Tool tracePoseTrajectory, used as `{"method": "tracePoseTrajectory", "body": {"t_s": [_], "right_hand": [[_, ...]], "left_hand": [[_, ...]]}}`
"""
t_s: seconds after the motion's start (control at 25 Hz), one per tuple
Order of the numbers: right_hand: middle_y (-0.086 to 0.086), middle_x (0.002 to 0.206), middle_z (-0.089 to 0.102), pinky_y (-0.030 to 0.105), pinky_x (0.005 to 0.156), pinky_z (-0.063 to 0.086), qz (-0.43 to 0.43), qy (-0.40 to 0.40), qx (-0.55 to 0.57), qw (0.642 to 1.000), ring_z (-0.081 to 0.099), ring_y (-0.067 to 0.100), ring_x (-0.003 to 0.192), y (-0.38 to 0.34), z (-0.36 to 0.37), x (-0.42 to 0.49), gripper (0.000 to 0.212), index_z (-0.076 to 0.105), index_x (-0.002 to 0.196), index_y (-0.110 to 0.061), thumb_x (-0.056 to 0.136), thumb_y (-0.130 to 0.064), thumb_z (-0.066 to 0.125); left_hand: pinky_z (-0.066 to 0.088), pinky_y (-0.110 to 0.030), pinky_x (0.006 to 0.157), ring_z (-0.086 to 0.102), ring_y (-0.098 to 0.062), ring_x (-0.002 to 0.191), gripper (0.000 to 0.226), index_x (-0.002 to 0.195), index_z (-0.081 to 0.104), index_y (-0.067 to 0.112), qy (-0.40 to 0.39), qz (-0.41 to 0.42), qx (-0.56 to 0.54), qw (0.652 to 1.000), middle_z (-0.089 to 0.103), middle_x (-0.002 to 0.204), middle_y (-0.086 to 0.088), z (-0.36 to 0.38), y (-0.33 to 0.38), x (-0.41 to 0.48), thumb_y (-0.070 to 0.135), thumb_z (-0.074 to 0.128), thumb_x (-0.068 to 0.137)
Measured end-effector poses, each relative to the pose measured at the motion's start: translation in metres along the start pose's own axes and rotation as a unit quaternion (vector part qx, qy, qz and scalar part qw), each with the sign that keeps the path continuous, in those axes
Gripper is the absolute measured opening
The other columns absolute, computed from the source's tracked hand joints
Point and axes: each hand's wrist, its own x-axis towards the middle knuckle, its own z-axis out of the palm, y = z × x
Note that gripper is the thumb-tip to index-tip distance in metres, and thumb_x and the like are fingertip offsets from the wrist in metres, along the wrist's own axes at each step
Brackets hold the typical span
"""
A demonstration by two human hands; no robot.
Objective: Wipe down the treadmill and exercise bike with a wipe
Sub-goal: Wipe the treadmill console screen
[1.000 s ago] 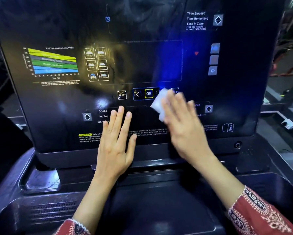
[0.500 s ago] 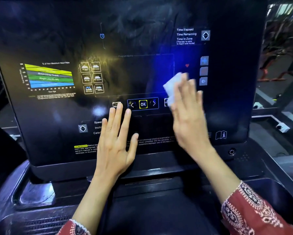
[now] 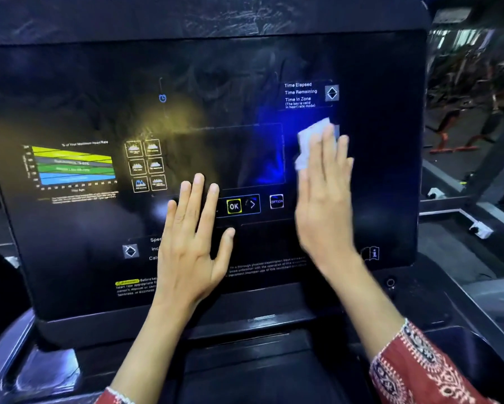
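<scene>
The right hand (image 3: pixel 323 211) presses the white wipe (image 3: pixel 309 141) against the treadmill console (image 3: pixel 70 258), straight fingers laid flat over it, just below the "Time In Zone" text. The left hand (image 3: pixel 192 243) rests flat beside the OK button (image 3: pixel 234 206), fingers straight and spread, holding nothing

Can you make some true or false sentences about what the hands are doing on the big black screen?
1. The right hand presses a white wipe flat against the glossy black treadmill console panel. True.
2. The left hand holds a spray bottle. False: it rests flat on the panel with fingers spread and holds nothing.
3. The wipe is below the yellow-framed OK button. False: it is above it and to the right, under the "Time In Zone" words.
4. A yellow-green-blue striped chart sits on the panel's left side. True.
</scene>
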Motion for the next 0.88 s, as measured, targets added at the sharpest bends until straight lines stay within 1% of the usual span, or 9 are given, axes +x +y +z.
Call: {"method": "tracePoseTrajectory", "body": {"t_s": [0.12, 0.2, 0.32, 0.4, 0.44, 0.6, 0.68, 0.8, 0.88], "right_hand": [[0.014, 0.152, 0.032, 0.037, 0.118, 0.008, -0.209, -0.081, 0.028, 0.974, 0.019, 0.028, 0.144, -0.034, 0.014, -0.028, 0.047, 0.037, 0.144, -0.003, 0.099, -0.015, 0.035], [0.009, 0.150, 0.038, 0.037, 0.117, 0.010, -0.285, -0.070, -0.023, 0.956, 0.027, 0.025, 0.141, -0.023, 0.012, -0.004, 0.047, 0.042, 0.142, -0.007, 0.096, -0.015, 0.040], [0.015, 0.154, 0.028, 0.032, 0.117, -0.002, -0.095, 0.008, -0.024, 0.995, 0.018, 0.031, 0.143, 0.007, 0.000, 0.045, 0.048, 0.034, 0.146, -0.005, 0.100, -0.018, 0.034], [0.019, 0.156, 0.018, 0.031, 0.117, -0.006, -0.003, 0.023, 0.027, 0.999, 0.009, 0.031, 0.145, 0.001, -0.002, 0.050, 0.050, 0.025, 0.148, -0.001, 0.101, -0.018, 0.027], [0.019, 0.156, 0.018, 0.032, 0.118, -0.004, -0.025, 0.011, 0.037, 0.999, 0.008, 0.028, 0.146, -0.014, 0.004, 0.044, 0.050, 0.023, 0.148, 0.000, 0.100, -0.016, 0.028], [0.013, 0.152, 0.033, 0.038, 0.117, 0.012, -0.262, -0.049, -0.011, 0.964, 0.027, 0.025, 0.142, -0.045, 0.018, 0.039, 0.053, 0.037, 0.143, -0.001, 0.092, -0.013, 0.037], [0.015, 0.151, 0.035, 0.042, 0.115, 0.014, -0.192, 0.004, -0.045, 0.980, 0.031, 0.030, 0.140, -0.022, 0.011, 0.073, 0.051, 0.037, 0.144, -0.001, 0.094, -0.011, 0.040], [0.020, 0.155, 0.024, 0.049, 0.116, 0.010, 0.024, 0.066, -0.004, 0.998, 0.019, 0.038, 0.143, -0.003, 0.001, 0.108, 0.049, 0.027, 0.147, 0.002, 0.100, -0.012, 0.034], [0.020, 0.156, 0.020, 0.046, 0.117, 0.008, -0.010, 0.050, 0.011, 0.999, 0.014, 0.036, 0.145, -0.036, 0.014, 0.104, 0.050, 0.027, 0.147, 0.001, 0.098, -0.011, 0.032]], "left_hand": [[0.006, -0.033, 0.119, 0.018, -0.029, 0.143, 0.060, 0.143, 0.034, 0.000, 0.009, 0.003, 0.009, 1.000, 0.025, 0.152, -0.017, 0.000, -0.004, 0.011, 0.032, 0.045, 0.093], [0.007, -0.034, 0.119, 0.019, -0.029, 0.143, 0.061, 0.143, 0.035, -0.001, 0.015, 0.005, 0.013, 1.000, 0.027, 0.152, -0.018, 0.000, -0.005, 0.017, 0.032, 0.045, 0.093], [0.008, -0.034, 0.118, 0.019, -0.028, 0.143, 0.061, 0.143, 0.037, 0.000, 0.019, 0.006, 0.020, 1.000, 0.028, 0.152, -0.017, -0.002, -0.007, 0.027, 0.033, 0.045, 0.092], [0.009, -0.036, 0.118, 0.019, -0.028, 0.143, 0.061, 0.143, 0.036, 0.000, 0.024, 0.011, 0.026, 0.999, 0.028, 0.152, -0.018, -0.003, -0.010, 0.035, 0.034, 0.045, 0.092], [0.010, -0.037, 0.118, 0.019, -0.028, 0.143, 0.061, 0.143, 0.036, 0.000, 0.028, 0.012, 0.029, 0.999, 0.028, 0.152, -0.018, -0.003, -0.012, 0.040, 0.034, 0.044, 0.093], [0.015, -0.041, 0.117, 0.019, -0.028, 0.143, 0.062, 0.143, 0.036, 0.000, 0.039, 0.017, 0.026, 0.999, 0.027, 0.152, -0.018, -0.004, -0.015, 0.056, 0.035, 0.044, 0.092], [0.013, -0.039, 0.117, 0.019, -0.027, 0.143, 0.063, 0.143, 0.037, -0.001, 0.042, 0.018, 0.031, 0.998, 0.028, 0.152, -0.018, -0.005, -0.016, 0.064, 0.036, 0.044, 0.092], [0.008, -0.034, 0.118, 0.019, -0.026, 0.143, 0.063, 0.143, 0.037, 0.001, 0.047, 0.018, 0.033, 0.998, 0.027, 0.152, -0.016, -0.007, -0.018, 0.079, 0.036, 0.044, 0.091], [0.006, -0.033, 0.118, 0.019, -0.027, 0.143, 0.063, 0.143, 0.037, 0.001, 0.054, 0.015, 0.032, 0.998, 0.026, 0.153, -0.016, -0.008, -0.020, 0.090, 0.036, 0.044, 0.091]]}}
